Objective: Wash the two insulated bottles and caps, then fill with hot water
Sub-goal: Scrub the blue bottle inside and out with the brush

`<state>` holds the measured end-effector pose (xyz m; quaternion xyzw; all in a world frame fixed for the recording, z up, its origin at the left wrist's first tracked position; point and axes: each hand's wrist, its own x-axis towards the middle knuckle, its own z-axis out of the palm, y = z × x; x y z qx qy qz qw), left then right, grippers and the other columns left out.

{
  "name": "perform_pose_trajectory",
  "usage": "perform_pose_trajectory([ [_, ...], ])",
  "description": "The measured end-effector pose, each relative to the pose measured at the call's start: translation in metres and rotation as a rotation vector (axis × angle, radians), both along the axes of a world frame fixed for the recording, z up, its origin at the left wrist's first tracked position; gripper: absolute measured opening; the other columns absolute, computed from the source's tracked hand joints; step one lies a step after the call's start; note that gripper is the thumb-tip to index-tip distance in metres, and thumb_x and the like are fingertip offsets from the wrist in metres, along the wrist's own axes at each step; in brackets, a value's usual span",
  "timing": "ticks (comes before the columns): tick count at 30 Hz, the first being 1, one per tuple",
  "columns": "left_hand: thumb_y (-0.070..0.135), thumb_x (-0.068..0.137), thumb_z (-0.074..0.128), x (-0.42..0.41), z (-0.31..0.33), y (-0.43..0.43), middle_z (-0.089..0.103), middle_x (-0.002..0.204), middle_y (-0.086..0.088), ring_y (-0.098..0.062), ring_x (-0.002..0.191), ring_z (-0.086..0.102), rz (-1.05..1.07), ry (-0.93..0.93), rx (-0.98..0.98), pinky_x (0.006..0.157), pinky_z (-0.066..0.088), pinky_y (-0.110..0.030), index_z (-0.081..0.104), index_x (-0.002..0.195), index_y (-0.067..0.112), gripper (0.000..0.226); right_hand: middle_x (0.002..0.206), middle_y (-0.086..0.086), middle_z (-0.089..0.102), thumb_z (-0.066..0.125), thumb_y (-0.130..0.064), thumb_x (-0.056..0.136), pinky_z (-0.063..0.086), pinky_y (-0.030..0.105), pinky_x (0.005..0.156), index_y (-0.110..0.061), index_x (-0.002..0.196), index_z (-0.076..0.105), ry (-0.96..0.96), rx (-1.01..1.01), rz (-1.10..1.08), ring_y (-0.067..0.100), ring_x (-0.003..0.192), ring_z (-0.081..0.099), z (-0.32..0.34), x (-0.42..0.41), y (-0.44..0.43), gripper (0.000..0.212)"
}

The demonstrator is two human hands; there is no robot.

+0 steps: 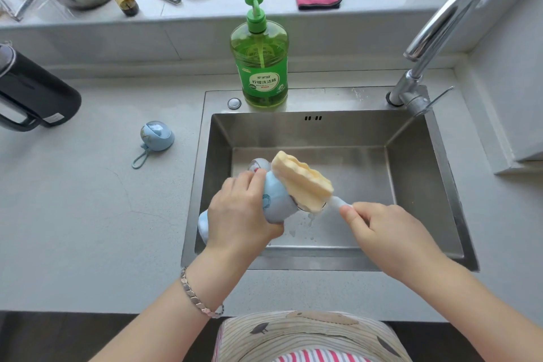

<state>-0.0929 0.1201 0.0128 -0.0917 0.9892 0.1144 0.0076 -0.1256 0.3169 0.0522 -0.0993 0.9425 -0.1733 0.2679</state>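
A: Which step is being worked on?
B: Scrubbing, seemingly. The blue bottle (276,200) is being held tilted over the sink (411,156), the left grip (241,211) wrapped round its body. The sponge brush (302,182) is being held by its handle in the right grip (385,229), its head outside, against the neck.
A: And next?
B: Steering the sponge into the mouth is probably being called for. The cap (157,135) is being left on the counter (88,214).

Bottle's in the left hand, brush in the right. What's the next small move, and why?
Probably swing the sponge brush round and push its head into the mouth of the blue bottle. The sponge lies outside, across the neck, while the left hand holds the bottle tilted over the sink and the right hand pinches the handle.
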Motion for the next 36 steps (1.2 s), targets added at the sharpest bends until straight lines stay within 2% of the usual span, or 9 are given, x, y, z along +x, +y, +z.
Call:
perform_pose_trajectory([
  [2, 0.029, 0.026, 0.083, 0.002, -0.005, 0.000, 0.064, 0.086, 0.001, -0.025, 0.069, 0.058, -0.071, 0.071, -0.059, 0.053, 0.039, -0.026, 0.065, 0.100, 0.014, 0.078, 0.052, -0.003, 0.042, 0.029, -0.045, 0.097, 0.028, 0.030, 0.050, -0.020, 0.056, 0.033, 0.007, 0.032, 0.003, 0.018, 0.059, 0.044, 0.005, -0.006, 0.000, 0.048],
  [4, 0.024, 0.023, 0.083, 0.003, -0.008, -0.005, 0.064, 0.086, 0.000, -0.025, 0.069, 0.059, -0.100, 0.120, -0.086, 0.055, 0.042, -0.026, 0.066, 0.099, 0.013, 0.079, 0.051, -0.002, 0.043, 0.029, -0.045, 0.096, 0.030, 0.030, 0.050, -0.020, 0.056, 0.034, 0.015, 0.053, 0.026, 0.017, 0.055, 0.044, 0.012, -0.006, 0.003, 0.048],
  [11, 0.020, 0.026, 0.083, 0.005, -0.007, 0.000, 0.065, 0.089, -0.003, -0.027, 0.072, 0.059, -0.183, 0.144, -0.094, 0.058, 0.046, -0.030, 0.066, 0.102, 0.011, 0.078, 0.055, -0.002, 0.045, 0.027, -0.049, 0.096, 0.031, 0.029, 0.050, -0.018, 0.058, 0.036, 0.043, 0.138, 0.045, 0.020, 0.058, 0.046, 0.017, -0.013, 0.003, 0.050],
  [16, 0.020, 0.024, 0.082, 0.004, -0.012, -0.009, 0.065, 0.088, -0.001, -0.027, 0.071, 0.060, -0.050, 0.070, -0.016, 0.056, 0.044, -0.028, 0.066, 0.102, 0.012, 0.080, 0.057, -0.002, 0.047, 0.026, -0.050, 0.095, 0.032, 0.027, 0.052, -0.019, 0.060, 0.037, 0.045, 0.138, 0.103, 0.019, 0.059, 0.046, 0.021, 0.006, 0.004, 0.048],
  [21, 0.017, 0.029, 0.082, 0.012, -0.016, -0.003, 0.065, 0.091, -0.001, -0.027, 0.075, 0.060, -0.161, 0.134, -0.032, 0.061, 0.047, -0.029, 0.066, 0.101, 0.012, 0.074, 0.057, -0.003, 0.048, 0.027, -0.050, 0.096, 0.032, 0.027, 0.051, -0.019, 0.059, 0.037, 0.021, 0.146, 0.070, 0.020, 0.061, 0.047, 0.012, -0.004, 0.005, 0.049],
  [25, 0.016, 0.027, 0.083, 0.010, -0.018, -0.010, 0.065, 0.090, -0.001, -0.027, 0.075, 0.061, -0.117, 0.158, -0.012, 0.061, 0.047, -0.030, 0.065, 0.102, 0.011, 0.077, 0.059, -0.003, 0.046, 0.025, -0.051, 0.095, 0.030, 0.025, 0.051, -0.019, 0.060, 0.036, 0.029, 0.130, 0.097, 0.021, 0.063, 0.046, 0.014, 0.006, 0.004, 0.048],
  [29, 0.016, 0.033, 0.081, 0.012, -0.019, -0.007, 0.065, 0.094, 0.000, -0.025, 0.080, 0.060, -0.211, 0.234, 0.014, 0.063, 0.048, -0.029, 0.061, 0.105, 0.015, 0.074, 0.059, -0.002, 0.047, 0.027, -0.052, 0.095, 0.030, 0.028, 0.051, -0.018, 0.059, 0.036, -0.014, 0.123, 0.042, 0.020, 0.061, 0.047, 0.011, -0.006, 0.005, 0.050],
  [36, 0.017, 0.032, 0.084, 0.014, -0.016, -0.008, 0.065, 0.096, 0.002, -0.024, 0.082, 0.060, -0.215, 0.240, 0.044, 0.064, 0.046, -0.028, 0.064, 0.104, 0.013, 0.075, 0.057, -0.002, 0.046, 0.027, -0.054, 0.094, 0.029, 0.028, 0.049, -0.018, 0.058, 0.036, -0.035, 0.117, 0.024, 0.018, 0.057, 0.045, 0.011, -0.006, 0.007, 0.052],
])
